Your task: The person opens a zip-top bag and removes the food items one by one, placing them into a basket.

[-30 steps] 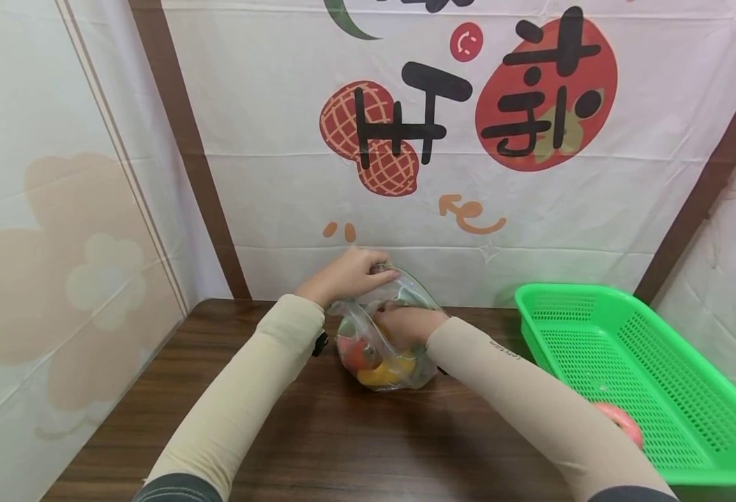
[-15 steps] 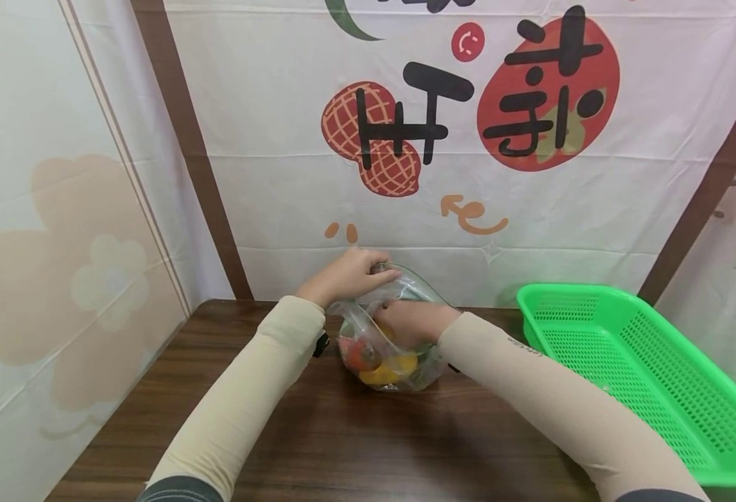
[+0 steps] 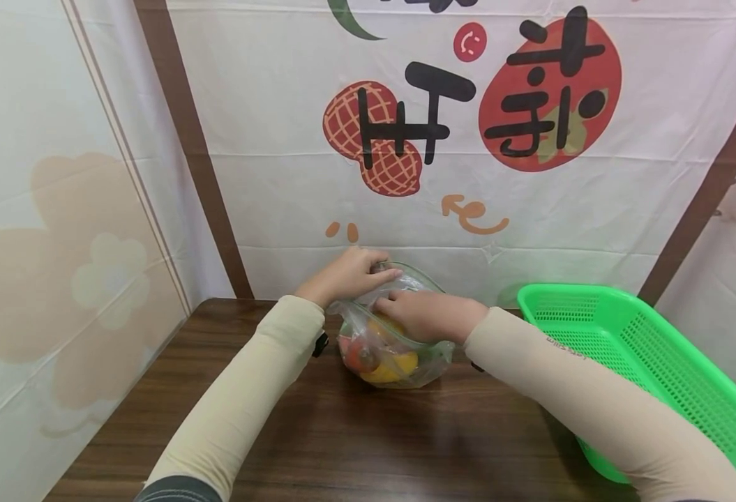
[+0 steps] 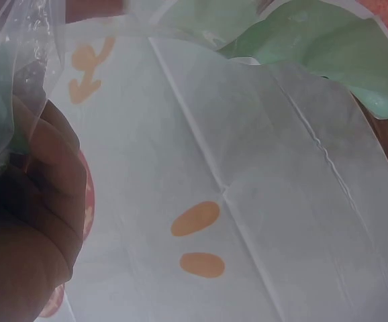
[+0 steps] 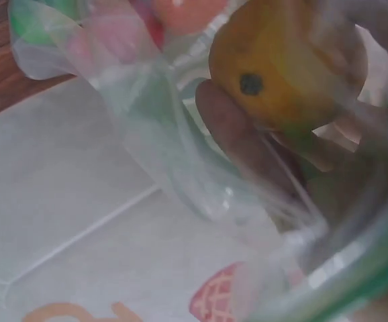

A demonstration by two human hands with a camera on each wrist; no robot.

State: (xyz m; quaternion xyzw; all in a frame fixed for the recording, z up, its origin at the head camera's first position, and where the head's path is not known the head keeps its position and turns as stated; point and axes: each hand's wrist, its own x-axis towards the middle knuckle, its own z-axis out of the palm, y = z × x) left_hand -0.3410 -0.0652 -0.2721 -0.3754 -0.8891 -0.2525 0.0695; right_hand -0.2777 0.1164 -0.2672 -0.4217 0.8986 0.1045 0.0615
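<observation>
A clear zip bag [image 3: 427,359] with fruit inside stands on the table, its mouth spread. My left hand [image 3: 350,274] pinches the bag's rim at the far left side; in the left wrist view, clear plastic rises from the curled fingers [image 4: 53,174]. At the bag's mouth is my right hand [image 3: 430,314], knuckles up. Its fingers curl round an orange [image 5: 281,67] with a dark stem spot, seen through the plastic in the right wrist view. Lower in the bag lie a red fruit [image 3: 358,354] and a yellow fruit [image 3: 393,367].
A green perforated basket [image 3: 688,369] stands on the right, partly covered by the right sleeve [image 3: 594,397]. Brown wooden table [image 3: 342,446] runs up to a printed white cloth backdrop [image 3: 280,174] close behind the bag.
My right hand has risen from inside the bag and shifted right toward the mouth. The right forearm now hides the red fruit seen in the basket earlier. The left hand keeps its place.
</observation>
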